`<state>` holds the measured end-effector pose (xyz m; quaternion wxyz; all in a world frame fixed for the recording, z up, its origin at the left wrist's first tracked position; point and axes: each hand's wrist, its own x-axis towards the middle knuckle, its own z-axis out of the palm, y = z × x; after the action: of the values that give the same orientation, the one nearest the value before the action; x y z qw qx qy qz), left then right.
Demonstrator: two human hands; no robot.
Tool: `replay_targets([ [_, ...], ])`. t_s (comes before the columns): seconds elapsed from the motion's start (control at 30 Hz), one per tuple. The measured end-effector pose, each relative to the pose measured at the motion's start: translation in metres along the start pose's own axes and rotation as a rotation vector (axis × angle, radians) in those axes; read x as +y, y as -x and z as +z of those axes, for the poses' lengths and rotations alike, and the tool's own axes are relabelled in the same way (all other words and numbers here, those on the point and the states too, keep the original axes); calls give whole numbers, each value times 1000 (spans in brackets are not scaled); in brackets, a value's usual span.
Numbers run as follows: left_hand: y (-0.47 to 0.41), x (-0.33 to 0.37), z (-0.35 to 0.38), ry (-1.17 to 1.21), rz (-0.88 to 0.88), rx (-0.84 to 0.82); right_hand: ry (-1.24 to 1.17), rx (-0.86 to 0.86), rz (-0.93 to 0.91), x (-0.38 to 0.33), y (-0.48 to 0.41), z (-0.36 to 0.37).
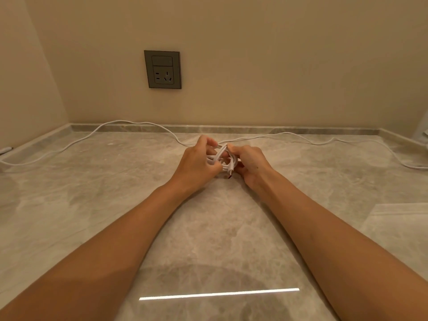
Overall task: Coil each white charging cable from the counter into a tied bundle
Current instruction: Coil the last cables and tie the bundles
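Item: coiled white charging cable, pinched between my left hand and right hand above the marble counter, keeping loops together for tying. Beyond: loose white cables await; wall socket.

- The person's left hand and right hand meet over the polished grey marble counter, both closed around a small coiled bundle of white charging cable.
- A plug end hangs from the bundle's underside, between the two hands.
- A second, loose white cable trails across the counter's back.
- A dark grey wall socket plate sits on the beige wall.
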<state>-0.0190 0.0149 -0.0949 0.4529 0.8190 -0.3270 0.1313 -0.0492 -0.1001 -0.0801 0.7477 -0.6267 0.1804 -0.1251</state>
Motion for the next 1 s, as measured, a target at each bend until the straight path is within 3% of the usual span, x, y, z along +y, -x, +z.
replay_targets([
  [0.43, -5, -7, 10, -212, -80, 55, -120, 88, -13, 5, 0, 6],
  [0.57, -4, -2, 11, -234, -63, 178, -115, 78, -33, 3, 0, 6],
  [0.7, -4, 4, 11, -140, -81, 236, -69, 75, -34, 5, -3, 6],
  [0.87, -6, 1, 10, -30, -84, 143, -80, 85, -19, 7, -5, 5],
  [1.0, -10, -1, 5, 380, -226, 28, -86, 24, -36, 7, -4, 3],
])
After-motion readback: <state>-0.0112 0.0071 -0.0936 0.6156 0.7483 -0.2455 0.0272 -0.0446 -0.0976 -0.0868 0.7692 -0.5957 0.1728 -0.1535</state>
